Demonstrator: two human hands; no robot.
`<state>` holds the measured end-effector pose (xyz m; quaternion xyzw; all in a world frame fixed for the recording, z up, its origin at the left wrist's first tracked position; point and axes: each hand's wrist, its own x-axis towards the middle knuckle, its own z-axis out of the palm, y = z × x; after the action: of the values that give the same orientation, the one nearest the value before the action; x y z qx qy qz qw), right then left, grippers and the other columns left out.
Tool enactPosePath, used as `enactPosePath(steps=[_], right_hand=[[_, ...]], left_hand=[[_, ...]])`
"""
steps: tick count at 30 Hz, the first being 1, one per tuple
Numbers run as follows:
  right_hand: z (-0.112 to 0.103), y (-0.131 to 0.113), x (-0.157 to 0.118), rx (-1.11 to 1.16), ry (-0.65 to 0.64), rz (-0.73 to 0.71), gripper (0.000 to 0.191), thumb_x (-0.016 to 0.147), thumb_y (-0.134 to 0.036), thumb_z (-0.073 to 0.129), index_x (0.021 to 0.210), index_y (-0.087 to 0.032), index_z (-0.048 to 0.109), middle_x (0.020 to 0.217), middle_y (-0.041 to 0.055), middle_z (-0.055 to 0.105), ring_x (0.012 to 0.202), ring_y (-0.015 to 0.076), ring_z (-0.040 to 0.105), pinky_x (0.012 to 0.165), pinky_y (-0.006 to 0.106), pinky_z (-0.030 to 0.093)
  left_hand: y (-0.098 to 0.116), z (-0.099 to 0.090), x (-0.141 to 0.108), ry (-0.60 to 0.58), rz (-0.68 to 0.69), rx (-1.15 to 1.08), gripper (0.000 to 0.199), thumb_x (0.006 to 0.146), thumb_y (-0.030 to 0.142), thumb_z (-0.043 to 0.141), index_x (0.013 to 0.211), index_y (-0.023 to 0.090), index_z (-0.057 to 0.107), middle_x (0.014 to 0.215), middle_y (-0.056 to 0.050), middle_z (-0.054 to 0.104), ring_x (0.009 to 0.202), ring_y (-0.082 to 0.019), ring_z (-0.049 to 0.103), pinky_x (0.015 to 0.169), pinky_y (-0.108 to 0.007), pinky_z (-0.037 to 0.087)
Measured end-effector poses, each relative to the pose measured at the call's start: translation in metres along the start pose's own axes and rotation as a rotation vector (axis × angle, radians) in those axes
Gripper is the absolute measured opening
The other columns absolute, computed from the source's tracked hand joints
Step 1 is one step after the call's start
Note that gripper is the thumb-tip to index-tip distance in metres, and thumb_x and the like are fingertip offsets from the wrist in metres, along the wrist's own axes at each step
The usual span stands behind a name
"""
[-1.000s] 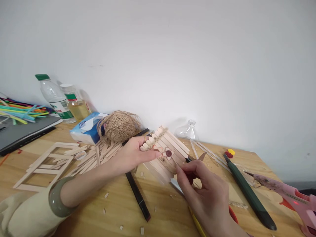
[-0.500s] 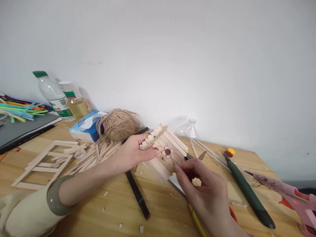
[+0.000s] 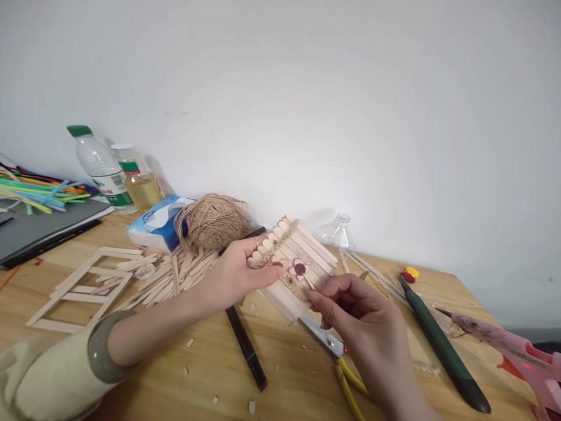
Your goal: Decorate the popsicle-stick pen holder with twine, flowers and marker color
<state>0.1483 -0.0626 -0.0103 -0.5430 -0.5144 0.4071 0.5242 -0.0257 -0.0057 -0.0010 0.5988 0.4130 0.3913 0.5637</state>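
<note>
Right hand (image 3: 368,318) has shifted, baring the pivot of the scissors (image 3: 333,344). Left hand (image 3: 239,272) grips the stick panel (image 3: 314,252) above the bench (image 3: 214,351); right fingertips narrow at its edge, hold unclear. Probably light, stiff, joints fragile: take edges.

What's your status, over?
Left hand grips popsicle-stick panel; right hand at its near edge, grip unclear. Red-centred flower uncovered. Yellow-handled scissors partly behind right hand.
</note>
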Motion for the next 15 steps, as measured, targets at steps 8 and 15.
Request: enactPosePath(steps=[8,15], right_hand=[[0.0042,-0.0002,-0.0059,-0.018,0.059,-0.06,0.019,0.071,-0.034,0.07,0.066,-0.019,0.058,0.056,-0.0023,0.057,0.048,0.0103,0.049,0.043,0.021,0.039],[0.0031,0.0021,-0.0073,-0.103,0.048,-0.146,0.016,0.074,-0.034,0.068,0.068,-0.02,0.062,0.057,-0.001,0.062,0.05,0.0133,0.057,0.048,0.024,0.049]], left_hand=[[-0.0032,-0.0016,-0.001,-0.002,0.037,-0.025,0.018,0.071,0.03,0.068,0.078,0.015,0.061,0.07,0.003,0.058,0.061,-0.01,0.05,0.056,-0.019,0.04],[-0.0017,-0.0019,-0.0009,0.033,0.046,0.014,0.018,0.069,0.03,0.068,0.075,0.015,0.061,0.068,0.003,0.059,0.06,-0.011,0.051,0.055,-0.02,0.04]])
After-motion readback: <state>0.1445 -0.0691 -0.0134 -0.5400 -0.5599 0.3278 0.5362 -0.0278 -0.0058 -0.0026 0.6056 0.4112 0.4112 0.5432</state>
